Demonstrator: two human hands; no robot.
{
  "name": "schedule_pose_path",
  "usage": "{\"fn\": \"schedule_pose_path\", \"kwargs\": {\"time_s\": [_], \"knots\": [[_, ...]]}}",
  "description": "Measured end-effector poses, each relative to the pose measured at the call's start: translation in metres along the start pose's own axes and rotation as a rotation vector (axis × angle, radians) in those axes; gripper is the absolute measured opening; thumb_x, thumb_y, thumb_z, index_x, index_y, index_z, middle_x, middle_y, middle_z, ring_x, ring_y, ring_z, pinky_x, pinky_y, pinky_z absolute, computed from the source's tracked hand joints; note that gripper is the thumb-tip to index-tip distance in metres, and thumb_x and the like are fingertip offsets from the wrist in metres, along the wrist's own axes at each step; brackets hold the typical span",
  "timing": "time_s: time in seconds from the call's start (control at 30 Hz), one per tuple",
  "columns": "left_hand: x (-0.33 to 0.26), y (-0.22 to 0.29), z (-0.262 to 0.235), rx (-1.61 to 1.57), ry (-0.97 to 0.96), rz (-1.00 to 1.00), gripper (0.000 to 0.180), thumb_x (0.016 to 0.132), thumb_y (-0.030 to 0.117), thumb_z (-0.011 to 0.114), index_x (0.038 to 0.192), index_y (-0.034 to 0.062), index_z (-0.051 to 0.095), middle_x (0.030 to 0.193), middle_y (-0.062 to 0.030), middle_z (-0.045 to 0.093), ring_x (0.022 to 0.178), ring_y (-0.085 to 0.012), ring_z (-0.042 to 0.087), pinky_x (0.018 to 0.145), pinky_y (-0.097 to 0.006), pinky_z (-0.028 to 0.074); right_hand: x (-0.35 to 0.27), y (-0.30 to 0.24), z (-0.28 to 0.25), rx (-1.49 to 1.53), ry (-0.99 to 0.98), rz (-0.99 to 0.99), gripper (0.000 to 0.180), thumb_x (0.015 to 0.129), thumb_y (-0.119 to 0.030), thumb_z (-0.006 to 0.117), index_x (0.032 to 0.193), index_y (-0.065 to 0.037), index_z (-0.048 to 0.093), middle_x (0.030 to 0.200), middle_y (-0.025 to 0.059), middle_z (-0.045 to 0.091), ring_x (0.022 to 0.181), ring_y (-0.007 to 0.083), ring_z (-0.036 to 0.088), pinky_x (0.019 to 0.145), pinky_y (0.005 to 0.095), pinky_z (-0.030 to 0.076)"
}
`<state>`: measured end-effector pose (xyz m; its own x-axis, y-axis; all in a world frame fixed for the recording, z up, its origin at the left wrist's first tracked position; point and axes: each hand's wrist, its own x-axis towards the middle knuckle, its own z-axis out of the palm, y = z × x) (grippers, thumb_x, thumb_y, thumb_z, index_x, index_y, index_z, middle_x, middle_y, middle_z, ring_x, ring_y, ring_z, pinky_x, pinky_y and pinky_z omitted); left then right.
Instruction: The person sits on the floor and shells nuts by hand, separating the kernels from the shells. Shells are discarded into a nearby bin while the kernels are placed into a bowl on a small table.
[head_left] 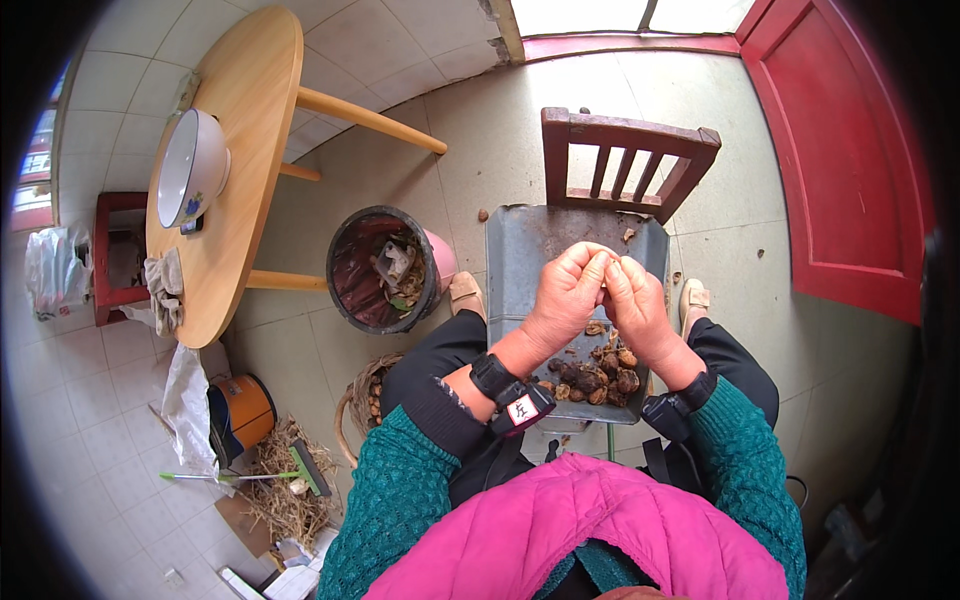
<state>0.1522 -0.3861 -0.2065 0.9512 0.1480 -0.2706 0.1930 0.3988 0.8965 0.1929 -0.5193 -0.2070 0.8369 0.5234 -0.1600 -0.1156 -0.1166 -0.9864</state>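
The left hand (572, 292) and right hand (638, 303) meet in closed, pinching grips; whether a small piece sits between the fingertips, I cannot tell. Below the grips is a rectangular grey metal tray (508, 290); round, wrinkled brown walnuts (600, 380) lie in it, nearer the body than the grips. A black-rimmed pink bucket (440, 262) stands to their left.
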Motion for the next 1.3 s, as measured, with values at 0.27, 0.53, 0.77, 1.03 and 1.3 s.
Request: {"fn": "schedule_pose_path", "kwargs": {"time_s": [0.27, 0.53, 0.77, 1.03, 1.3], "knots": [[-0.001, -0.003, 0.008, 0.053, 0.109, 0.046, 0.018, 0.104, 0.013, 0.051, 0.095, 0.0026, 0.063, 0.082, 0.0014, 0.063, 0.066, -0.0033, 0.053, 0.056, -0.022, 0.047, 0.002, 0.008, 0.003, -0.402, 0.062, -0.396, 0.019, 0.103, -0.014, 0.050, 0.090, 0.000, 0.050, 0.071, 0.0198, 0.054, 0.061, 0.0360, 0.059, 0.054, 0.0400, 0.045], [0.003, 0.005, -0.006, -0.194, -0.035, -0.177, 0.022, 0.106, 0.021, 0.048, 0.103, 0.0047, 0.062, 0.072, 0.0034, 0.054, 0.053, -0.0022, 0.042, 0.045, -0.018, 0.032, 0.002, -0.001, -0.006, -0.371, -0.026, -0.296, 0.018, 0.104, -0.014, 0.049, 0.090, -0.001, 0.049, 0.072, 0.0183, 0.058, 0.064, 0.0354, 0.063, 0.056, 0.0396, 0.048], [0.007, 0.008, -0.012, -0.253, -0.114, -0.207, 0.026, 0.107, 0.024, 0.046, 0.106, 0.0030, 0.062, 0.076, -0.0018, 0.060, 0.055, -0.0042, 0.050, 0.044, -0.017, 0.035, 0.005, -0.005, -0.014, -0.328, -0.004, -0.280, 0.020, 0.103, -0.014, 0.052, 0.088, -0.002, 0.051, 0.071, 0.0161, 0.061, 0.064, 0.0321, 0.066, 0.055, 0.0366, 0.048], [0.010, 0.006, -0.018, -0.285, -0.180, -0.245, 0.030, 0.107, 0.024, 0.044, 0.103, 0.0005, 0.062, 0.076, -0.0045, 0.061, 0.055, -0.0080, 0.052, 0.043, -0.019, 0.033, 0.005, -0.014, -0.023, -0.553, -0.037, -0.389, 0.017, 0.099, -0.014, 0.060, 0.088, -0.002, 0.054, 0.071, 0.0169, 0.062, 0.061, 0.0348, 0.065, 0.052, 0.0383, 0.049], [0.011, 0.002, -0.017, -0.356, -0.132, -0.261, 0.028, 0.106, 0.024, 0.045, 0.100, 0.0017, 0.060, 0.076, -0.0079, 0.063, 0.050, -0.0096, 0.055, 0.040, -0.018, 0.033, 0.006, -0.011, -0.024, -0.422, -0.018, -0.290, 0.019, 0.099, -0.017, 0.062, 0.090, -0.002, 0.057, 0.072, 0.0138, 0.065, 0.056, 0.0245, 0.064, 0.052, 0.0342, 0.048]]}}
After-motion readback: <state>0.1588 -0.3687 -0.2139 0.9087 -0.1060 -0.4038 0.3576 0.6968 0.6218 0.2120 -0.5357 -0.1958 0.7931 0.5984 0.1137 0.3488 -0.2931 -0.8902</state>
